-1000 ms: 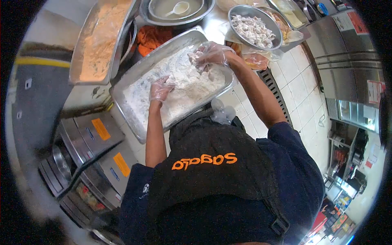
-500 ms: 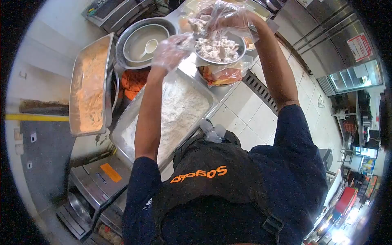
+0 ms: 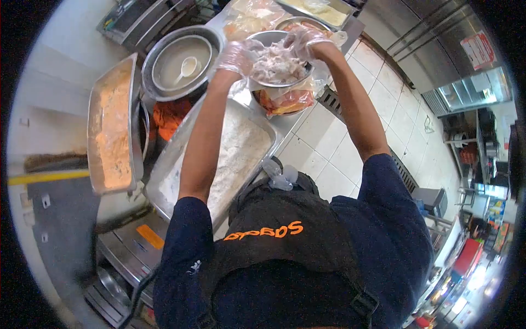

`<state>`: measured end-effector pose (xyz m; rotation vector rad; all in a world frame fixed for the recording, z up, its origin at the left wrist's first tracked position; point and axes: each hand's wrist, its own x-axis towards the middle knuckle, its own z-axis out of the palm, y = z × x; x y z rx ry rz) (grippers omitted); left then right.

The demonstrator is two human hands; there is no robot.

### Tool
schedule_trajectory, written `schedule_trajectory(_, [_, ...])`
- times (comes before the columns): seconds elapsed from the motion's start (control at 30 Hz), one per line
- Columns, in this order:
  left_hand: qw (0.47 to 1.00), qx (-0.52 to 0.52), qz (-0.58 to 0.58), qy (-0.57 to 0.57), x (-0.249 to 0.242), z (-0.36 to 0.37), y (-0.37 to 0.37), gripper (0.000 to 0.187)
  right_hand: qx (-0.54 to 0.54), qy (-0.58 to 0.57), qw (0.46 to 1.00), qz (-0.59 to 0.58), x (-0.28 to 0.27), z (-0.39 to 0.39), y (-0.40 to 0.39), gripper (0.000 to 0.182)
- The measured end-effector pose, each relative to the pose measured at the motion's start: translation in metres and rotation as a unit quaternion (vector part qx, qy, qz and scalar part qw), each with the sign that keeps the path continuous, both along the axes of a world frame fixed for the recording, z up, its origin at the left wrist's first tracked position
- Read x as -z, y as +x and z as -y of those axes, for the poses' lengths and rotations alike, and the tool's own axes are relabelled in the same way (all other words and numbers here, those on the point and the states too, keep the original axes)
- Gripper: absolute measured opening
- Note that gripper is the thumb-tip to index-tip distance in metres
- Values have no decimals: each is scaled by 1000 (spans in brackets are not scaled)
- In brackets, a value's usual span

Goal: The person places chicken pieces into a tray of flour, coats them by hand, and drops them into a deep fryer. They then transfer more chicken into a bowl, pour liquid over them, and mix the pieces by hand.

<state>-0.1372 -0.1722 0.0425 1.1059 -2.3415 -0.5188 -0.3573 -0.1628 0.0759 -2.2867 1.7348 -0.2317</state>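
Pale meat [image 3: 280,63] between the left hand [image 3: 235,58] and right hand [image 3: 308,41], over the bowl [image 3: 274,84]; cannot tell whether either grip is closed.

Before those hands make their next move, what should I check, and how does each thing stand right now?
1. Both hands covered: ok. The left hand and right hand wear clear plastic gloves.
2. Pieces in the bowl: ok. Whitish pieces lie in the metal bowl.
3. Fingers free of the pieces: cannot tell. Plastic and the pieces hide the fingertips.
4. Space above the powder tray clear: not ok. The left forearm crosses over it.
5. Spoon out of the way: ok. The white spoon sits in the round pan, apart from both hands.
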Motion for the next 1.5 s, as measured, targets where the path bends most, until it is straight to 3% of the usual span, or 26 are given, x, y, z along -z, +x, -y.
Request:
schedule_trajectory(0.07, [973, 4, -213, 87, 8, -7, 31, 25, 3, -26, 999, -47, 7, 2, 1, 24])
schedule_trajectory(0.1, [988, 4, -88, -130, 22, -7, 55, 25, 22, -23, 999, 4, 24, 13, -7, 20])
schedule_trajectory(0.13, [990, 20, -89, -107, 49, 5, 87, 24, 35, -7, 994, 105, 48, 28, -18, 18])
schedule_trajectory(0.23, [988, -152, -30, -9, 41, -67, 139, 30, -22, 20, 999, 15, 4, -32, 37, 22])
schedule_trajectory(0.3, [934, -243, 38, 260, 73, -99, 175, 54, -96, -42, 981, 162, 4, -58, 59, 24])
schedule_trajectory(0.33, [926, -245, 105, 268, 109, -117, 188, 66, -126, -72, 961, 234, 4, -67, 70, 25])
schedule_trajectory(0.4, [917, -211, 243, 237, 206, -160, 199, 78, -232, -3, 971, 57, 39, -80, 112, 25])
schedule_trajectory(0.43, [912, -176, 314, 199, 236, -180, 201, 78, -177, 228, 918, 271, 102, -81, 126, 28])
schedule_trajectory(0.5, [904, -174, 348, 177, 220, -207, 181, 81, -212, 246, 946, 26, 134, -99, 174, 34])
schedule_trajectory(0.53, [897, -167, 381, 152, 214, -217, 171, 84, -244, 191, 951, 8, 185, -101, 180, 44])
schedule_trajectory(0.6, [919, -178, 329, 124, 225, -236, 166, 77, -248, 186, 951, -17, 226, -117, 197, 51])
schedule_trajectory(0.67, [936, -191, 281, 94, 264, -247, 180, 71, -365, -86, 927, 31, 267, -140, 218, 52])
schedule_trajectory(0.73, [950, -270, 130, 88, 321, -247, 218, 45, -401, -77, 907, 102, 291, -165, 243, 46])
schedule_trajectory(0.77, [950, -282, 132, -16, 297, -251, 230, 25, -425, -67, 887, 167, 293, -173, 253, 40])
schedule_trajectory(0.87, [905, -401, 127, -65, 273, -263, 269, 26, -535, 62, 840, 69, 293, -171, 273, 28])
schedule_trajectory(0.9, [878, -453, 157, 14, 277, -270, 288, 28, -471, 161, 864, 74, 309, -166, 281, 23])
schedule_trajectory(0.97, [840, -502, 182, 95, 279, -281, 299, 31, -349, 146, 923, -74, 286, -144, 269, 23])
schedule_trajectory(1.0, [824, -511, 185, 159, 274, -285, 298, 34, -370, 98, 923, 26, 309, -120, 252, 25])
schedule_trajectory(1.03, [805, -518, 186, 222, 267, -291, 297, 37, -256, 111, 959, -45, 309, -104, 244, 25])
schedule_trajectory(1.13, [726, -520, 189, 409, 250, -314, 290, 49, -220, 31, 974, -47, 239, -117, 200, 29])
schedule_trajectory(1.2, [750, -478, 176, 422, 293, -335, 277, 69, -222, 185, 953, -88, 225, -130, 187, 34])
schedule_trajectory(1.27, [849, -340, 224, 337, 404, -358, 272, 88, -243, 224, 940, -85, 221, -141, 193, 34])
schedule_trajectory(1.33, [819, -331, 50, 465, 319, -326, 231, 90, -285, 302, 907, -73, 226, -154, 212, 35])
schedule_trajectory(1.4, [760, -372, 8, 533, 214, -295, 199, 93, -325, 381, 863, -58, 234, -171, 233, 35])
schedule_trajectory(1.43, [758, -374, 7, 534, 216, -293, 184, 93, -328, 382, 862, -59, 245, -180, 243, 35])
schedule_trajectory(1.5, [792, -405, -206, 407, 225, -285, 170, 76, -297, 389, 868, 79, 267, -188, 261, 42])
